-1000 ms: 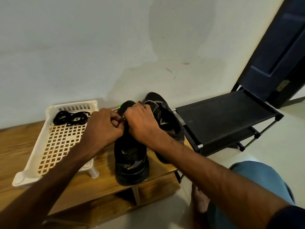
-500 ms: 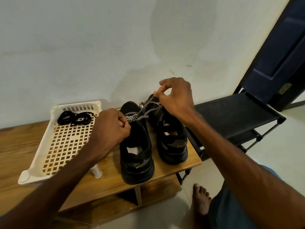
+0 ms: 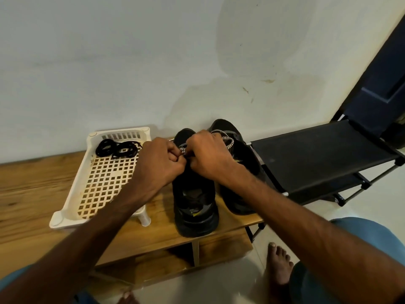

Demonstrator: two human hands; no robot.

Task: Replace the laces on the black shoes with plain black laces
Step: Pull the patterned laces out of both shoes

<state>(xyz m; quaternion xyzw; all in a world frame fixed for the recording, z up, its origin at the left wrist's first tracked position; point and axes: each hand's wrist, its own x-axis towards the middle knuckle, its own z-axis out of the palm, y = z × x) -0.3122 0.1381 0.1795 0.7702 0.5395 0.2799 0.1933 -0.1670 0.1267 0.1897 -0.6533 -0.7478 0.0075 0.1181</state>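
I'm working on the nearer shoe (image 3: 195, 207), which stands on the counter (image 3: 32, 194) with its heel toward me at six o'clock. My left hand (image 3: 160, 165) and right hand (image 3: 208, 159) sit knuckle to knuckle over its top eyelets. The fingers of both are curled, pinching the speckled lace (image 3: 183, 149) between them. More speckled lace loops over the second shoe (image 3: 243, 200), just beside the first at three o'clock. I cannot tell whether it is the same lace.

I judge this to be the unlacing step on the first shoe, with nothing new threaded yet. The plain black laces (image 3: 118, 148) lie coiled at the far end of the white tray (image 3: 72, 194), at ten o'clock from the shoes.

The next move calls for drawing the lace clear of the eyelets in short pulls. The wall (image 3: 153, 62) is close at twelve. The counter edge runs under the heel at six and just past the second shoe at three, with the black rack (image 3: 317, 159) beyond. The open room is upward and back toward me.
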